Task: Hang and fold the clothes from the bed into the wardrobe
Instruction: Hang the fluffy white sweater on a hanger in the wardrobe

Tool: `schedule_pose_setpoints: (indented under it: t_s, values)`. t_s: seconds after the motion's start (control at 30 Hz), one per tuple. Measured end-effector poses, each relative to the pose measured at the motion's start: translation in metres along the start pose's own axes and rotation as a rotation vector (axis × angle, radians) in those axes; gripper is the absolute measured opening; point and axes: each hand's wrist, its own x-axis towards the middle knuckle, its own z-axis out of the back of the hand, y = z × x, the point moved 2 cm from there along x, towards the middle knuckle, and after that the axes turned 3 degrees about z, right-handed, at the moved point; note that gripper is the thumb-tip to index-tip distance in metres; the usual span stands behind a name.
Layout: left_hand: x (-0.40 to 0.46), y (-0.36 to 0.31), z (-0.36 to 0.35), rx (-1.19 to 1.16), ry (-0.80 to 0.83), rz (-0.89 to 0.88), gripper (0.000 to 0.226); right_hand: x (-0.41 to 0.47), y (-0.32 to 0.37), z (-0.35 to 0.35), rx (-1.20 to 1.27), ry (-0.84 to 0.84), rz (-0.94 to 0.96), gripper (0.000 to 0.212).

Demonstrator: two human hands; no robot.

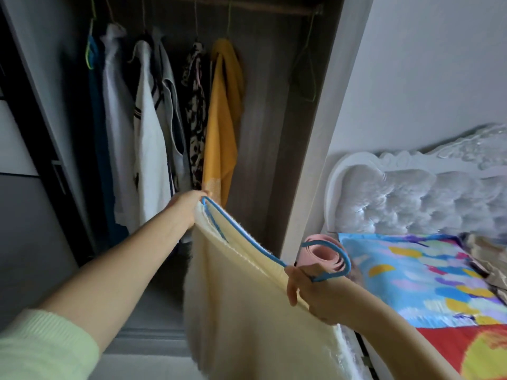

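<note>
Cream fuzzy knit garment [247, 292] draped over a blue plastic hanger [274, 256], before the open wardrobe [274, 133]. Left hand [186, 207] pinching the hanger's far end. Right hand [310, 292] clenched near its hook.

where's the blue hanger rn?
Head view, centre: the blue hanger is held between the left hand and right hand, carrying the cream garment, in front of the open wardrobe, below the yellow garment.

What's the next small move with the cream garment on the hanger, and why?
Probably raise the blue hanger toward the wardrobe rail, aiming its hook at the open stretch right of the yellow garment. The cream garment already drapes over it, with the left hand at its far end and the right hand near the hook.
</note>
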Motion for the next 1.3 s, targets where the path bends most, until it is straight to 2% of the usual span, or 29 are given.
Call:
schedule_pose_setpoints:
  t_s: [0.07,0.13,0.2,0.23,0.33,0.37,0.43,0.53,0.6,0.7,0.8,0.87,0.93,1.03,1.2,1.27,1.3]
  values:
    - [0.004,0.008,-0.005,0.213,-0.064,-0.202,0.014,-0.006,-0.003,-0.009,0.047,0.066,-0.05,0.043]
    - [-0.001,0.021,-0.011,0.54,-0.091,-0.386,0.024,0.002,-0.015,-0.018,0.057,0.046,-0.092,0.049]
    - [-0.011,0.029,-0.015,0.736,-0.105,-0.531,0.032,0.011,-0.03,-0.027,0.044,0.065,-0.164,0.052]
    - [-0.015,0.032,-0.02,0.783,-0.081,-0.608,0.032,0.012,-0.036,-0.036,0.039,0.095,-0.188,0.05]
    - [-0.047,0.03,-0.051,0.884,0.113,-0.848,0.027,0.009,-0.042,-0.06,-0.179,0.222,-0.17,0.032]
    - [-0.054,0.025,-0.054,0.848,0.127,-0.873,0.027,0.006,-0.037,-0.052,-0.206,0.17,-0.176,0.026]
    - [-0.045,0.016,-0.046,0.771,0.125,-0.77,0.025,0.01,-0.023,-0.01,0.076,-0.002,-0.207,0.026]
    - [-0.038,0.023,-0.037,0.829,0.275,-0.607,0.021,0.031,-0.009,0.033,0.445,-0.028,-0.17,0.034]
    - [-0.042,0.027,-0.041,0.852,0.331,-0.591,0.017,0.045,0.0,0.027,0.321,0.051,-0.158,0.033]
    - [-0.042,0.028,-0.033,0.703,0.32,-0.488,0.03,0.049,0.004,0.029,0.131,0.185,-0.205,0.032]
    - [-0.042,0.014,-0.02,0.475,0.284,-0.407,0.038,0.042,-0.003,0.053,0.055,0.051,-0.152,0.036]
    - [-0.057,0.005,-0.033,0.461,0.355,-0.441,0.036,0.043,0.001,0.059,-0.023,-0.037,-0.116,0.037]
    - [-0.073,0.004,-0.054,0.534,0.463,-0.453,0.029,0.046,0.009,0.059,0.016,-0.053,-0.099,0.036]
    - [-0.084,-0.004,-0.067,0.474,0.583,-0.403,0.025,0.048,0.016,0.07,0.024,-0.04,-0.107,0.036]
    - [-0.085,-0.004,-0.081,0.395,0.6,-0.393,0.033,0.044,0.012,0.063,-0.049,0.041,-0.166,0.035]
    - [-0.082,0.0,-0.082,0.384,0.668,-0.383,0.036,0.039,-0.001,0.059,-0.049,0.063,-0.163,0.036]
    - [-0.081,-0.001,-0.08,0.413,0.718,-0.401,0.036,0.034,-0.007,0.061,0.025,0.072,-0.164,0.035]
